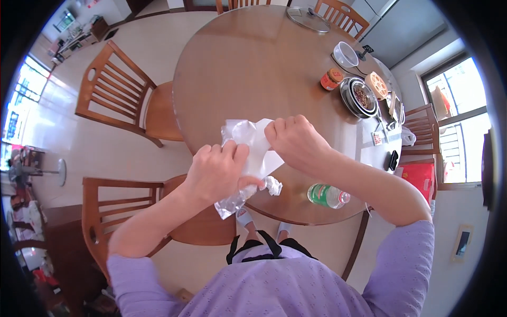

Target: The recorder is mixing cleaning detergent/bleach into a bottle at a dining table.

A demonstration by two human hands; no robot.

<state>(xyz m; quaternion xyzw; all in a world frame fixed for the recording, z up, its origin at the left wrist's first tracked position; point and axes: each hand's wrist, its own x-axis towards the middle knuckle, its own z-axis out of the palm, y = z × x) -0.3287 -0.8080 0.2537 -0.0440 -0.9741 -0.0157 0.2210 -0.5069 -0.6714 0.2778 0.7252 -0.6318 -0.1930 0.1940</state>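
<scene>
Both of my hands hold a translucent plastic bag (257, 152) above the near edge of the round table. My left hand (218, 170) has its fingers closed on the bag's left side, with crumpled clear plastic (231, 204) hanging below the palm. My right hand (297, 140), a little farther forward, pinches the upper right part of the bag. A crumpled white wad (273, 185) shows beside my left thumb; whether it is part of the bag I cannot tell. A clear bottle with a green label (324, 195) lies on the table below my right forearm.
On the brown round table (245, 67) stand an orange-labelled jar (331, 79), nested metal bowls (358, 98), a clear plastic bowl (345, 54) and a glass lid (308, 19). Wooden chairs stand around it, one (206, 222) close on my left. A black object (392, 160) lies near the right edge.
</scene>
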